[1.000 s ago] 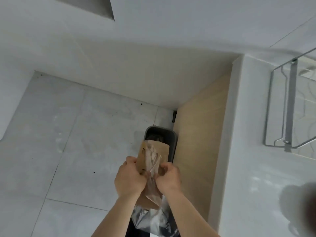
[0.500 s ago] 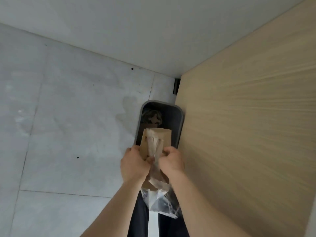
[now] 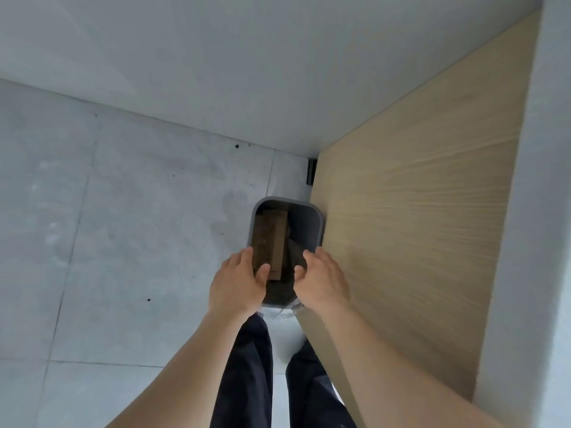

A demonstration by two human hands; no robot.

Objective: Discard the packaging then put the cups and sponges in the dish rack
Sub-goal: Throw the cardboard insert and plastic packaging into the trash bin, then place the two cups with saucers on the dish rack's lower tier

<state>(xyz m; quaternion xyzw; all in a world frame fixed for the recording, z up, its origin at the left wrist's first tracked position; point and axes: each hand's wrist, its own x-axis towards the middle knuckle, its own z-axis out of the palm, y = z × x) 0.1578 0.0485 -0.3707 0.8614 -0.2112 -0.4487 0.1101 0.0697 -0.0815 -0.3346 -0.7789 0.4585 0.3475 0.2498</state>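
Grey tiled floor (image 3: 108,242) on the left, nothing on it. Left hand (image 3: 236,284) hovers over the near rim of the grey rounded-rectangle plastic bin (image 3: 318,225), fingers (image 3: 262,270) spread open, holding nothing. Brown flat cardboard packaging (image 3: 268,242) lies inside the bin, apart from both hands. Right hand (image 3: 321,282) hovers at the near right rim, likewise spread and empty. Pale wood-grain cabinet side (image 3: 417,227) stands just beside the bin on the right.

Risk: a clear plastic bit (image 3: 278,313) peeks out below the near rim; cannot tell if it is in or out, so it may spill to the floor.

Count: one bin, one cardboard piece, two hands. Cups, sponges and dish rack not in view.
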